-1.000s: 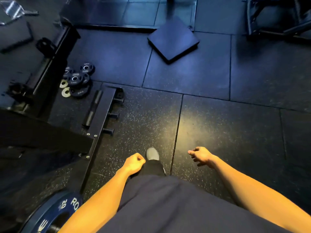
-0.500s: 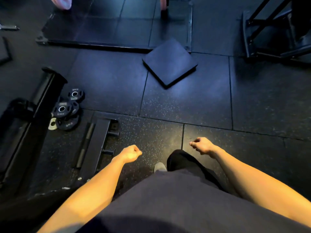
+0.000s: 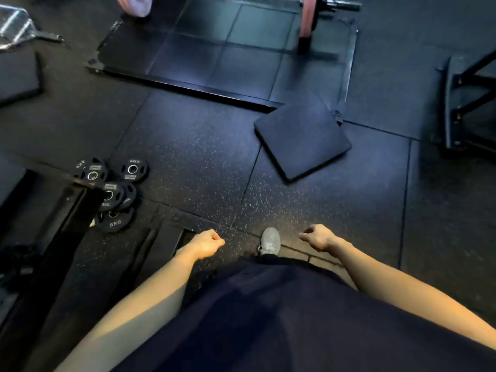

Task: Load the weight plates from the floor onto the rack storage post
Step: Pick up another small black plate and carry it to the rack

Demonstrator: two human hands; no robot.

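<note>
The approach step is judged to be in hand: nothing is carried, and the weight plates (image 3: pixel 112 191) are not yet reached. The left hand (image 3: pixel 205 244) and the right hand (image 3: pixel 318 237) are held low in front of the body, the fingers of each curled into a loose fist around nothing.

The plates are seen on the floor (image 3: pixel 204 162), ahead and to the left, just beside a black rack beam (image 3: pixel 61 210) that hides part of the pile. They are small black discs with bright centre holes, lying flat and overlapping; "5KG" is read on the nearest one (image 3: pixel 114 220). The storage post itself cannot be picked out with certainty.

The next move is judged to call for a step to the left and a bend down, so that the top plate can be gripped by its rim.
</note>
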